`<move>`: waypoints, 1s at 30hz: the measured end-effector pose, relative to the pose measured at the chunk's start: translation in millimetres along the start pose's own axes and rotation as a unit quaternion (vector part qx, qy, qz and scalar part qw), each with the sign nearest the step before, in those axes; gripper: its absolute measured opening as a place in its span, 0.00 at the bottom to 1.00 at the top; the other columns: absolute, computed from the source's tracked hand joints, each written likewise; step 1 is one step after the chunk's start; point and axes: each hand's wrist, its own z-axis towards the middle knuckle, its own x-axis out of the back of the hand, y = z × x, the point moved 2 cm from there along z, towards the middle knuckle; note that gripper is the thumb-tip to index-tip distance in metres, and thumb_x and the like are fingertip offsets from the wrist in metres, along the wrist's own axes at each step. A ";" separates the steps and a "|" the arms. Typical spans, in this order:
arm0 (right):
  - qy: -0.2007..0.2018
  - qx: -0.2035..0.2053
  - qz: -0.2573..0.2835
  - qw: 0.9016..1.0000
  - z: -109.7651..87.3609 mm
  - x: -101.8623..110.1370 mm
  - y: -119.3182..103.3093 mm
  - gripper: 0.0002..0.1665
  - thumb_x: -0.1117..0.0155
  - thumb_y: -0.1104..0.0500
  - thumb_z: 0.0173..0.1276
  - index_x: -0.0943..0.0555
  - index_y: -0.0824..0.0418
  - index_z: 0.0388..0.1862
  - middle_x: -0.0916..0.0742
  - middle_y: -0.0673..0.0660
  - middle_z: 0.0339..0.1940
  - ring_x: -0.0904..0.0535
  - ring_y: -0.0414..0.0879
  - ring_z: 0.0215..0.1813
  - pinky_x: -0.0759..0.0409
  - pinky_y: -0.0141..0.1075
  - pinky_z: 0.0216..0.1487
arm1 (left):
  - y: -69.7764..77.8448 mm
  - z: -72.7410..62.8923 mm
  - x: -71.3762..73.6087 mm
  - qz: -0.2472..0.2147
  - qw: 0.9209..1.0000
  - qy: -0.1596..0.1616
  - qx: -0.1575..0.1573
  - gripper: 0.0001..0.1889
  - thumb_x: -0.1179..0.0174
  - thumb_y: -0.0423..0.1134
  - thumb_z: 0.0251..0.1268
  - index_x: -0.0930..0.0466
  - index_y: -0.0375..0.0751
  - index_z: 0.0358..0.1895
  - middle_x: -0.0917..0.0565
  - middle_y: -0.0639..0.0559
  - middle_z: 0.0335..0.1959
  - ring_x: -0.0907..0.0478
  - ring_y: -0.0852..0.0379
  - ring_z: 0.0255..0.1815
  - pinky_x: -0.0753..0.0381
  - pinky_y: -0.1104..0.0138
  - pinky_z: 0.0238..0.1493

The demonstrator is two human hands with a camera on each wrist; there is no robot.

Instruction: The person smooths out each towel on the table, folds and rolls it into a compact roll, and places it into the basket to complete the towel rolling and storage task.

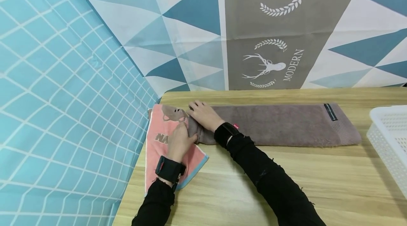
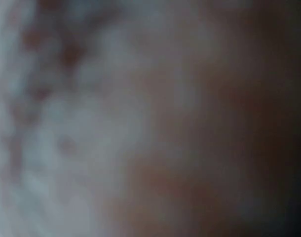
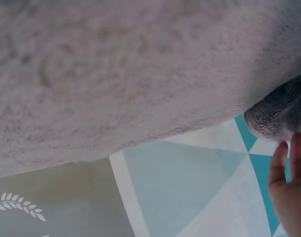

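Note:
A long folded grey-brown towel (image 1: 270, 125) lies across the table, its left end bunched into a thick fold. My right hand (image 1: 205, 116) grips the far side of that fold; in the right wrist view its fingers (image 3: 283, 170) are bent against the rolled grey edge. At the near side my left hand (image 1: 179, 141) holds the same fold, thumb pointing right along the grey cloth. Under and around the left hand spreads a pink towel (image 1: 154, 162) with a bear picture and blue trim. The left wrist view is too blurred to read.
The wooden table (image 1: 254, 183) carries a white perforated plastic basket (image 1: 386, 144) at its right edge. A blue gridded cloth (image 1: 63, 95) stands along the left side. Behind the table hangs a patterned cloth (image 1: 197, 24) with triangles and deer heads.

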 end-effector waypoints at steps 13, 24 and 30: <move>-0.026 -0.054 0.029 0.998 -37.8 10.9 25.6 0.15 0.47 0.64 0.77 0.18 0.55 0.57 0.17 0.56 0.58 0.24 0.51 0.64 0.23 0.42 0.60 | 44.1 -8.5 -18.0 0.015 0.987 -0.026 -0.158 0.15 0.33 0.39 0.65 0.22 0.33 0.47 0.23 0.42 0.36 0.22 0.50 0.30 0.22 0.62 0.31; -0.023 -0.075 0.068 0.995 -40.8 26.7 24.8 0.16 0.45 0.52 0.78 0.20 0.57 0.30 0.24 0.53 0.20 0.27 0.46 0.24 0.35 0.37 0.33 | 46.6 -11.4 -22.4 -0.076 0.993 0.004 -0.093 0.09 0.37 0.31 0.67 0.20 0.37 0.48 0.23 0.46 0.36 0.26 0.55 0.31 0.26 0.65 0.32; -0.047 -0.106 0.026 0.993 -38.0 25.6 17.8 0.21 0.41 0.44 0.74 0.19 0.59 0.52 0.15 0.54 0.29 0.18 0.46 0.30 0.22 0.36 0.36 | 43.5 -11.5 -21.1 -0.057 0.998 0.014 -0.001 0.24 0.29 0.44 0.60 0.26 0.34 0.53 0.23 0.39 0.43 0.24 0.45 0.39 0.25 0.57 0.39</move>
